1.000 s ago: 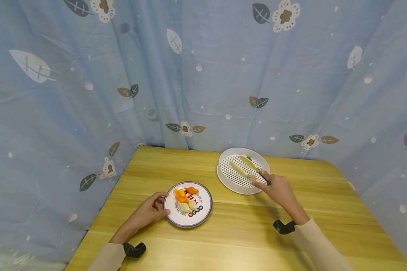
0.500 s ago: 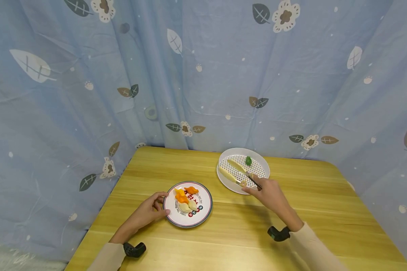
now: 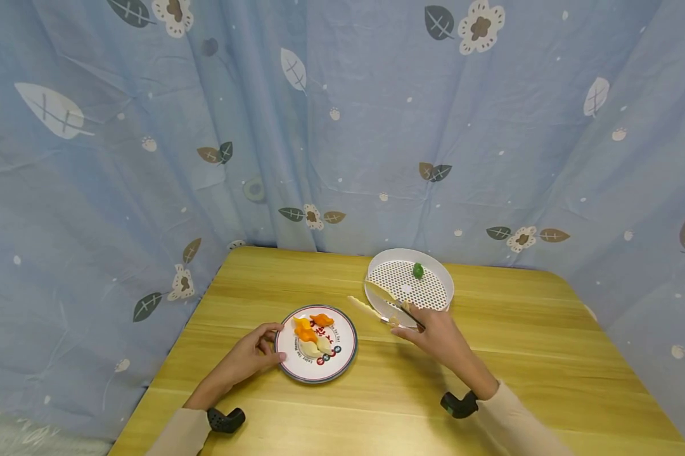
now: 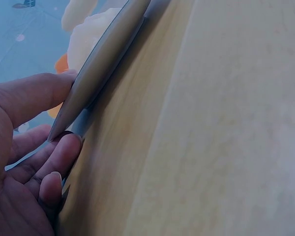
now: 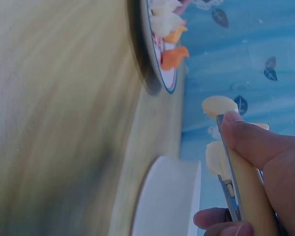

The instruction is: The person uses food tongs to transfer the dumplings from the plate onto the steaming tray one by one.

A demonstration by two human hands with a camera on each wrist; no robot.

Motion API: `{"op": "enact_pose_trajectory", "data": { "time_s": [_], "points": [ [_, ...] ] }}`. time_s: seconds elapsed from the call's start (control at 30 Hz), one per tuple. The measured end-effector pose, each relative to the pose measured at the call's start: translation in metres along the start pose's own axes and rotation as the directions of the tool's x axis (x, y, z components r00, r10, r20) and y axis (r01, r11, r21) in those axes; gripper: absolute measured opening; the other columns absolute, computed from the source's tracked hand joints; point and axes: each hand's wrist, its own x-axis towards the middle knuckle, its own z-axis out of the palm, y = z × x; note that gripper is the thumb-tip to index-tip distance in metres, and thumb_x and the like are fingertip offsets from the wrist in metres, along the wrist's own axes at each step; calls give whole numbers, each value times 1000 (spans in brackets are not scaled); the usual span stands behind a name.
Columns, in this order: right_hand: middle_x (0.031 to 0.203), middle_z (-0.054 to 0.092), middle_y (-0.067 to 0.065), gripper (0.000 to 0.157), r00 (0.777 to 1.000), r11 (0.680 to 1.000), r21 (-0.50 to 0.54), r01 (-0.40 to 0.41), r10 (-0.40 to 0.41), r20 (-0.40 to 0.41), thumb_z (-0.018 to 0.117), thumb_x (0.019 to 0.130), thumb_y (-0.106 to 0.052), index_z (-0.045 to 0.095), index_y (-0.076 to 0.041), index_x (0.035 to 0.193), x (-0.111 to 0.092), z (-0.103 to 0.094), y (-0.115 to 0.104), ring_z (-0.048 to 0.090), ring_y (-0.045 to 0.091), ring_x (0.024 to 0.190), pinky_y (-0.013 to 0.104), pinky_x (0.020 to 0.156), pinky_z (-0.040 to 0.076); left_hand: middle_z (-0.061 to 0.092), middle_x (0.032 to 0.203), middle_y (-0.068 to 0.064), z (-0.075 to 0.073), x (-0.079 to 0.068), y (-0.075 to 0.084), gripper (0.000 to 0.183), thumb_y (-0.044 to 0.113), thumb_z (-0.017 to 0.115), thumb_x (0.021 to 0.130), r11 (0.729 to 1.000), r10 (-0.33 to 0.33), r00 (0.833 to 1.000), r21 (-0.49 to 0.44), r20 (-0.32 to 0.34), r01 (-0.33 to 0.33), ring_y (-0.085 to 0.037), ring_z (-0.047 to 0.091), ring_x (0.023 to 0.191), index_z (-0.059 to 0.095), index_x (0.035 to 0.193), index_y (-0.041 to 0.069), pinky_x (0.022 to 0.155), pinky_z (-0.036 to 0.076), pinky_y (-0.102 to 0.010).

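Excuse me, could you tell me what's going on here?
A person is working with both hands. The left hand holds the edge of a plate bearing orange, yellow and white pieces. The right hand grips tongs, whose tips are apart with nothing visible between them, near the side of a white basket facing the plate. A green piece lies in that basket.
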Motion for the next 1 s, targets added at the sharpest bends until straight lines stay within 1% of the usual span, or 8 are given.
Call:
{"op": "enact_pose_trajectory", "data": {
  "time_s": [0.2, 0.3, 0.37, 0.5, 0.6, 0.7, 0.8, 1.0],
  "points": [
    [59, 37, -14, 55, 999, 999, 35, 39, -39, 25, 85, 82, -48, 76, -8, 118, -2, 9, -7, 32, 1, 54, 24, 50, 31, 60, 119, -13, -1, -1, 1, 61, 18, 83, 89, 1000, 3, 1000, -7, 4, -3, -24, 54, 85, 54, 142, 8, 68, 45, -27],
    [58, 35, -14, 43, 998, 997, 48, 53, -55, 38, 85, 82, -48, 75, -14, 105, -1, 13, -11, 30, 1, 54, 23, 50, 29, 60, 119, -13, -1, 0, 0, 61, 18, 82, 90, 1000, 5, 1000, -9, 3, -5, -24, 54, 85, 54, 143, 7, 67, 44, -27],
    [59, 35, -14, 35, 997, 997, 52, 62, -65, 44, 85, 82, -48, 69, -18, 91, -1, 15, -14, 31, 2, 55, 24, 51, 29, 60, 119, -14, -1, 0, -1, 61, 18, 82, 90, 1000, 6, 1000, -13, 3, -6, -24, 54, 85, 54, 143, 7, 67, 44, -27],
    [61, 35, -13, 42, 995, 995, 47, 89, -91, 49, 84, 82, -50, 53, -22, 77, -1, 19, -20, 33, 3, 56, 24, 52, 31, 59, 119, -14, -1, 0, 0, 61, 18, 82, 90, 1000, 4, 1000, -14, 3, -4, -24, 54, 85, 54, 143, 8, 67, 44, -28],
    [61, 37, -13, 40, 992, 993, 40, 111, -113, 49, 83, 82, -51, 61, -18, 84, -1, 22, -23, 35, 4, 56, 23, 52, 32, 59, 119, -13, 0, 0, 1, 61, 18, 82, 90, 1000, -4, 1000, -12, 0, 4, -24, 54, 84, 54, 143, 9, 66, 44, -28],
    [60, 38, -13, 44, 991, 992, 42, 118, -120, 57, 83, 83, -52, 73, -13, 102, -1, 26, -26, 34, 2, 56, 23, 51, 32, 59, 119, -12, 1, 0, 2, 60, 17, 82, 90, 1000, -10, 1000, -14, -13, 10, -24, 54, 84, 55, 143, 10, 65, 44, -27],
    [61, 39, -14, 52, 991, 992, 64, 106, -111, 79, 82, 83, -51, 75, -14, 119, -1, 29, -28, 35, 1, 56, 22, 50, 33, 59, 120, -11, 3, 0, 2, 61, 15, 82, 90, 1000, -13, 1000, -22, -25, 12, -23, 53, 84, 54, 143, 10, 64, 43, -27],
    [61, 40, -15, 52, 989, 993, 54, 110, -114, 95, 81, 85, -51, 75, -15, 122, -1, 36, -31, 35, 1, 56, 23, 50, 33, 59, 119, -12, 1, -2, 4, 61, 16, 83, 89, 999, -19, 1000, -32, -15, 19, -24, 54, 84, 55, 143, 9, 65, 43, -28]
  ]
}}
